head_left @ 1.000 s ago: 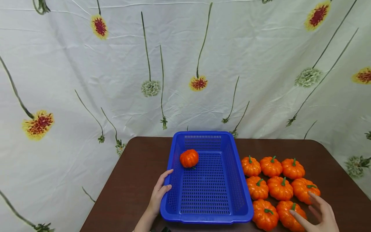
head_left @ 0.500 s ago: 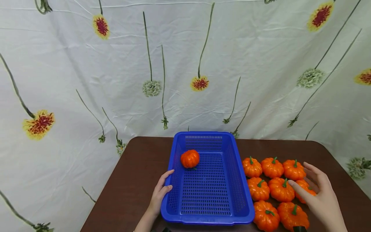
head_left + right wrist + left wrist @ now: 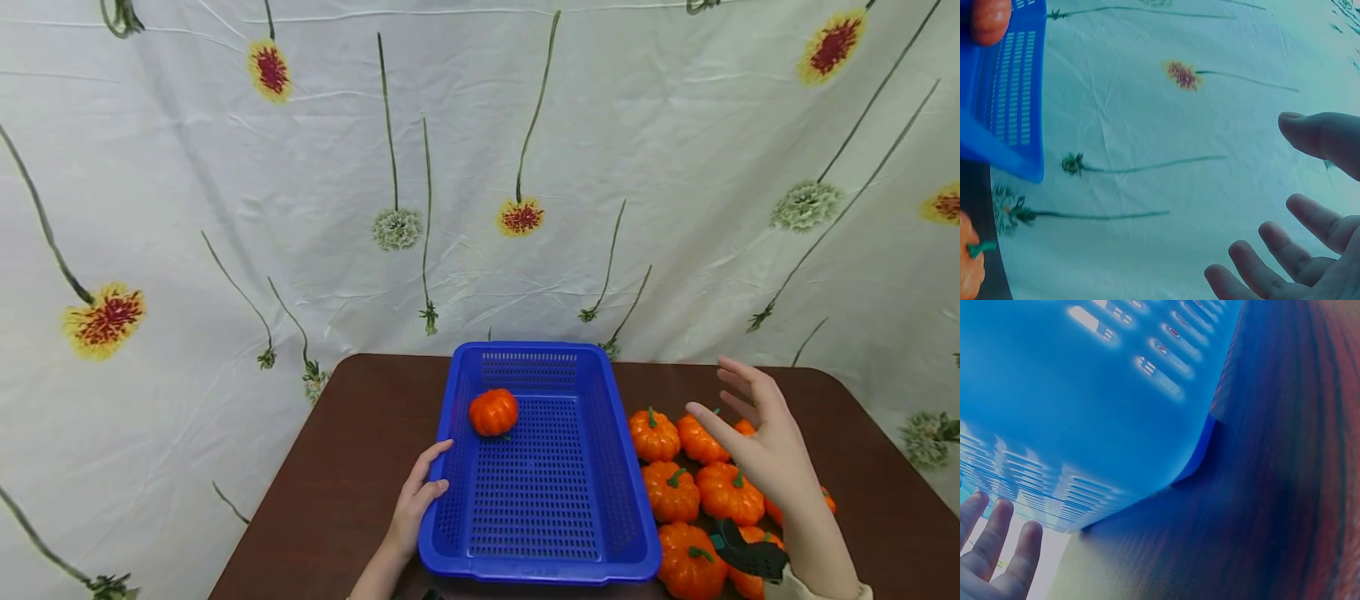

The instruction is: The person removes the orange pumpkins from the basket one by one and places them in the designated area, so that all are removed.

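Note:
A blue plastic basket (image 3: pixel 536 570) with slotted walls stands on the dark brown table, one orange pumpkin (image 3: pixel 493 412) lying tipped near its back left. At the basket's left rim, my left hand (image 3: pixel 411 504) holds on, thumb and forefinger over the edge; other fingers (image 3: pixel 990 537) lie along the outer wall in the left wrist view. My right hand (image 3: pixel 765 446) hovers over the pumpkins to the right of the basket, fingers spread and nothing in them. Several small pumpkins (image 3: pixel 731 493) with green stems sit in rows there, the right ones partly hidden by that hand and arm.
The brown table (image 3: pixel 375 417) has rounded far corners. Directly behind it hangs a white flower-print cloth (image 3: pixel 337 167). A dark wrist-worn device (image 3: pixel 750 554) covers part of a front pumpkin in the head view.
My right hand has moved from the front right pumpkins up and back to the left, rising above the rows. The left hand stays on the basket rim, and the pumpkin inside has not moved.

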The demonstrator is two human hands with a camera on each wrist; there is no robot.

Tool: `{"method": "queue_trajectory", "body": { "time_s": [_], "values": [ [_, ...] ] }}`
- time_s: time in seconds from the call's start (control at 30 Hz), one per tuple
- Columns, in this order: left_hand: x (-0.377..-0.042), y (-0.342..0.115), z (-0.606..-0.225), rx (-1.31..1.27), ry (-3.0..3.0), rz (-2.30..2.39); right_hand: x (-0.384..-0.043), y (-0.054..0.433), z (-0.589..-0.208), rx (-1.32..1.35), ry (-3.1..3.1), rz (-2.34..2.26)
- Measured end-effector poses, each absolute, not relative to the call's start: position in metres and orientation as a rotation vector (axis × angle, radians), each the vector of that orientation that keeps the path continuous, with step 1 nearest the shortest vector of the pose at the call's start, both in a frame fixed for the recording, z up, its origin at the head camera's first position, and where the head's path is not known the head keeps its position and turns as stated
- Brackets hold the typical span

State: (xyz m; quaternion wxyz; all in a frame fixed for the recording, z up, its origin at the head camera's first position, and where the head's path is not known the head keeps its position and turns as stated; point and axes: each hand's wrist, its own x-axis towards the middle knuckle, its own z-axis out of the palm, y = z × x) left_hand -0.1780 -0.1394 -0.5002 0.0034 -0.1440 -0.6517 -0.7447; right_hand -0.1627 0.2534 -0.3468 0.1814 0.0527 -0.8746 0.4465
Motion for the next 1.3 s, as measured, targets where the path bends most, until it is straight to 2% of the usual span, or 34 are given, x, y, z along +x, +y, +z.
{"method": "queue_trajectory", "body": {
  "time_s": [0.3, 0.63, 0.87, 1.3],
  "values": [
    [-0.177, -0.139, -0.499, -0.453, -2.056, -2.325, -0.191, 0.21, -0.33, 0.29, -2.457, 1.384],
    [-0.176, -0.14, -0.5, -0.444, -2.056, -2.334, -0.224, 0.163, -0.33, 0.397, -2.492, 1.481],
    [-0.177, -0.139, -0.499, -0.429, -2.069, -2.333, -0.242, 0.138, -0.338, 0.48, -2.447, 1.531],
    [-0.177, -0.14, -0.5, -0.446, -2.062, -2.331, -0.265, 0.1, -0.37, 0.412, -2.48, 1.632]
  ]
}}
